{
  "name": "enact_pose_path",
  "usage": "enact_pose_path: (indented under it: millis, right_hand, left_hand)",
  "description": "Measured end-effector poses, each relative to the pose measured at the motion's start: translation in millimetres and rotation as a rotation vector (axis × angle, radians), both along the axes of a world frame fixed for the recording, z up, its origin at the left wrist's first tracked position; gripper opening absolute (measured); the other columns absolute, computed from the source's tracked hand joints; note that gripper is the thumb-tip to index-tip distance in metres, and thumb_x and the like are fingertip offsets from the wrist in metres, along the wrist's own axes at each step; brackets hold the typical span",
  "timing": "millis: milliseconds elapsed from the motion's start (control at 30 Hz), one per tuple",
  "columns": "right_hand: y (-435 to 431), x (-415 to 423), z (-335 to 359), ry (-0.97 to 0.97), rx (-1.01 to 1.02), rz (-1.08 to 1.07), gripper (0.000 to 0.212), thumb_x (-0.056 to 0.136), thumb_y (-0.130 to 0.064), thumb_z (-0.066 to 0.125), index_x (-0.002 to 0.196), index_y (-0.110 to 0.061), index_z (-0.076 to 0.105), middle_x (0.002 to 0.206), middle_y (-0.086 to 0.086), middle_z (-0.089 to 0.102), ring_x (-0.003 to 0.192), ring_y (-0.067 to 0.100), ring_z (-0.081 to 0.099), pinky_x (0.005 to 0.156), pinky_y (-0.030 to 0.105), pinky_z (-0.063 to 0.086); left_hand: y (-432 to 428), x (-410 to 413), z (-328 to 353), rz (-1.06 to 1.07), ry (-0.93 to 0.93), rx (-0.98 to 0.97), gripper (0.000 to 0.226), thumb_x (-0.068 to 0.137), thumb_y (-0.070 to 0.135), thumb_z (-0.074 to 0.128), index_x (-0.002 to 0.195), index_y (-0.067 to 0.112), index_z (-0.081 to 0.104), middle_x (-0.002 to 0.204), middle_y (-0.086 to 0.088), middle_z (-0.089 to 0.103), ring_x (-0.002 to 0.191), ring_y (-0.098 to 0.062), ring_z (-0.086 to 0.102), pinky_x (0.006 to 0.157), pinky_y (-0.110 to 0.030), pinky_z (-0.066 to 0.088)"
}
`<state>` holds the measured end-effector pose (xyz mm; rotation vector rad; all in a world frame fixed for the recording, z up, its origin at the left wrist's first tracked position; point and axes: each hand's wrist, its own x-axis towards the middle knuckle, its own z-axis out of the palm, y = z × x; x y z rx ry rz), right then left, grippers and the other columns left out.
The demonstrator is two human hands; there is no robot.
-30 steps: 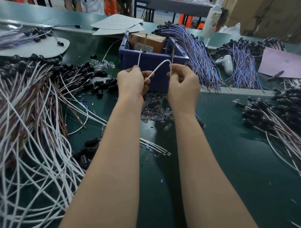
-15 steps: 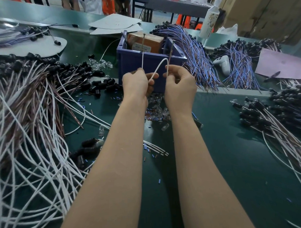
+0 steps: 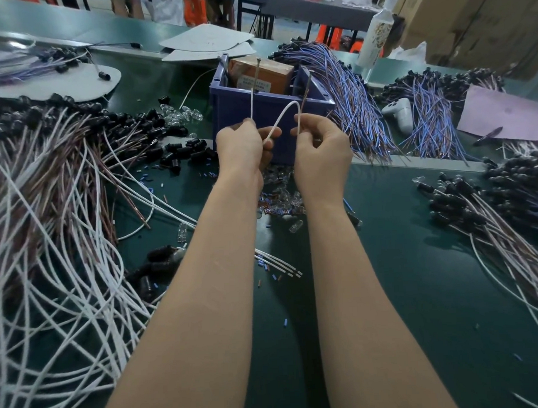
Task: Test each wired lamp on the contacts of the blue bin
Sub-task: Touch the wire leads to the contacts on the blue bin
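The left hand [image 3: 243, 149] and the right hand [image 3: 321, 153] each pinched one end of the white wire [image 3: 284, 110], which arched between them just before the blue bin [image 3: 237, 113], both ends pointing up, close to the left rod [image 3: 257, 73] and the right rod [image 3: 307, 86].

Soft, fairly dim overhead light falls evenly on the green table [image 3: 423, 290], with no hard glare, only a pale sheen along its far left edge. A diffuse shadow lies on the table between the forearms. The left hand [image 3: 244, 149], right hand [image 3: 321, 153] and the white wire [image 3: 284, 107] looped between them are sharp; the cardboard boxes [image 3: 468, 23] behind look softer. Wide-angle distortion bows the table edges and stretches the white cable heap [image 3: 51, 303] at lower left
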<state>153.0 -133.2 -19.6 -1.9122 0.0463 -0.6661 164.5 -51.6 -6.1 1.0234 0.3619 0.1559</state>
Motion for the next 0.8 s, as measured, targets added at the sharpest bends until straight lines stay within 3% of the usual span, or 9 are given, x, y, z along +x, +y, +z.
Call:
enact_pose_path:
  millis: [333,433,567,700,800]
  right_hand:
    - [0.5,1.0,-0.8,0.016,0.020,0.014,0.026,0.092,-0.005,0.048,0.107,-0.011,0.069,0.096,0.002,0.071,0.085,0.009,0.060,0.081,0.022,0.047]
    - [1.1,0.7,-0.9,0.023,0.031,0.019,0.026,0.091,-0.004,0.049,0.107,-0.010,0.069,0.096,0.002,0.071,0.087,0.009,0.062,0.083,0.023,0.048]
    - [1.7,0.1,-0.6,0.022,0.031,0.016,0.026,0.092,-0.005,0.049,0.106,-0.010,0.070,0.097,0.003,0.071,0.088,0.011,0.063,0.082,0.022,0.049]
    - [2.7,-0.1,-0.3,0.026,0.031,0.014,0.024,0.092,-0.006,0.050,0.106,-0.010,0.070,0.097,0.003,0.071,0.088,0.011,0.063,0.083,0.023,0.050]
    - [2.6,-0.1,-0.3,0.028,0.029,0.009,0.025,0.092,-0.006,0.050,0.106,-0.010,0.070,0.095,0.002,0.071,0.087,0.012,0.063,0.082,0.026,0.050]
  left_hand:
    - [-2.7,3.6,-0.1,0.079,0.012,0.136,0.025,0.099,0.010,0.039,0.077,0.008,0.048,0.040,0.003,0.058,0.029,-0.002,0.039,0.034,-0.013,0.031]
    - [-3.3,2.9,-2.4,0.218,-0.026,0.260,0.020,0.100,0.015,0.039,0.084,0.009,0.049,0.052,0.001,0.062,0.031,-0.001,0.046,0.038,-0.013,0.035]
    - [-0.5,0.5,-6.7,0.381,-0.095,0.457,0.019,0.101,0.018,0.041,0.082,0.019,0.043,0.064,0.004,0.063,0.049,-0.005,0.056,0.055,-0.019,0.048]
    - [4.2,0.4,-9.2,0.468,-0.138,0.745,0.012,0.099,0.020,0.046,0.088,0.016,0.046,0.064,0.009,0.061,0.053,0.004,0.055,0.052,-0.005,0.040]
    - [5.1,3.7,-8.4,0.494,-0.143,0.881,0.012,0.099,0.023,0.046,0.089,0.015,0.049,0.075,0.000,0.067,0.065,-0.006,0.061,0.057,-0.012,0.042]
